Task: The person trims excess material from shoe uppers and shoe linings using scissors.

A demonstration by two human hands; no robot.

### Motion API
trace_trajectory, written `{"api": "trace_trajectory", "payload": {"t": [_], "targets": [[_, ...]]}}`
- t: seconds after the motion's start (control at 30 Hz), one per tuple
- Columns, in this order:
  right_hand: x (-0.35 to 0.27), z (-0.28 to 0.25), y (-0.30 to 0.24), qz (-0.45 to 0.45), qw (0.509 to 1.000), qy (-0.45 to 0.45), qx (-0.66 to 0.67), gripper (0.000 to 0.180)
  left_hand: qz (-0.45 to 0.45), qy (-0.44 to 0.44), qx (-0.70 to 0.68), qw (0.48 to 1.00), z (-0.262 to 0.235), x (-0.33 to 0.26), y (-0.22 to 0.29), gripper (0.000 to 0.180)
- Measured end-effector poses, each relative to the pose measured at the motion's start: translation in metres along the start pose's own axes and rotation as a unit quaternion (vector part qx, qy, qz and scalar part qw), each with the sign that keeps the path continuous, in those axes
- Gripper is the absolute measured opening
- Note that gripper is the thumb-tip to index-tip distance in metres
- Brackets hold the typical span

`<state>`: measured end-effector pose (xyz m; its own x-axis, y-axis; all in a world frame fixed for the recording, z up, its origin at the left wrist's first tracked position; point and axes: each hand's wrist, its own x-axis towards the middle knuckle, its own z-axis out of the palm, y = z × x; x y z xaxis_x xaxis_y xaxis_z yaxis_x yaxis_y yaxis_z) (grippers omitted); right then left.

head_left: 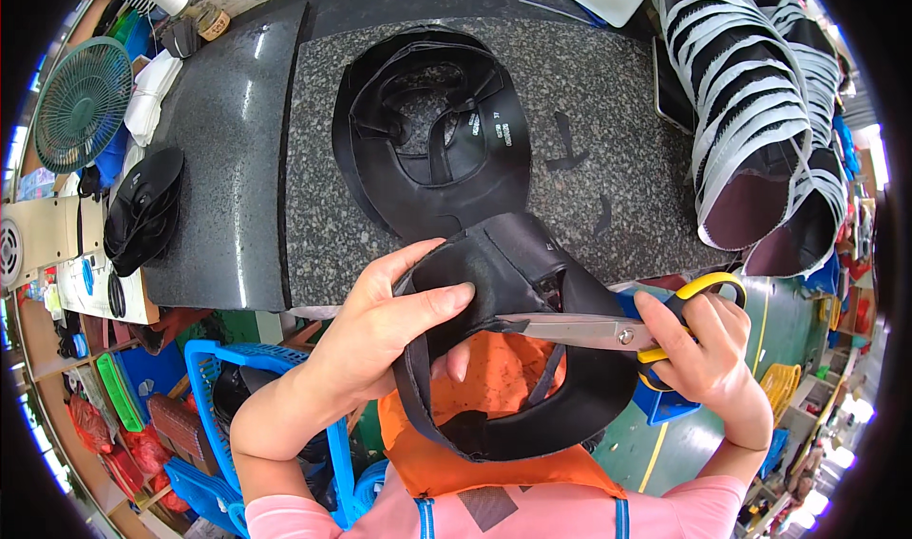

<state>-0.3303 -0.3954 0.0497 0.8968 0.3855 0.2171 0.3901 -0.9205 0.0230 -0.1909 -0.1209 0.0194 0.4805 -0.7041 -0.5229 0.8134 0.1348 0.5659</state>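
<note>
My left hand (399, 316) grips a black leather shoe upper (508, 254), thumb on its face and other fingers underneath. The upper hangs in a loop in front of my orange apron (494, 373). In my right hand (701, 354) are scissors (579, 331) with yellow and black handles, fingers wrapped round the grips. Their blades lie nearly together along the upper's inner edge, tips pointing toward my left hand; whether material is between them I cannot tell. Just beyond, more black shoe uppers (432, 197) lie stacked on the speckled stone tabletop (608, 83).
Dark offcuts (567, 145) lie on the stone. Stacked shoe parts with pale edges (746, 93) line the table's right side. A dark board (214, 197) and black pieces (142, 211) are at left, near a green fan (84, 104). A blue basket (204, 378) stands below left.
</note>
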Motion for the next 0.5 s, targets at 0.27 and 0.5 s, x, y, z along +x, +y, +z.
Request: {"api": "trace_trajectory", "payload": {"t": [0.27, 0.5], "targets": [[0.004, -0.001, 0.003, -0.007, 0.999, -0.002, 0.043, 0.056, -0.011, -0.002, 0.058, 0.998, 0.0, 0.001, -0.001, 0.031], [0.008, -0.011, 0.006, -0.027, 0.998, -0.035, 0.034, 0.055, -0.02, 0.001, 0.136, 0.99, 0.004, -0.002, 0.007, 0.025]]}}
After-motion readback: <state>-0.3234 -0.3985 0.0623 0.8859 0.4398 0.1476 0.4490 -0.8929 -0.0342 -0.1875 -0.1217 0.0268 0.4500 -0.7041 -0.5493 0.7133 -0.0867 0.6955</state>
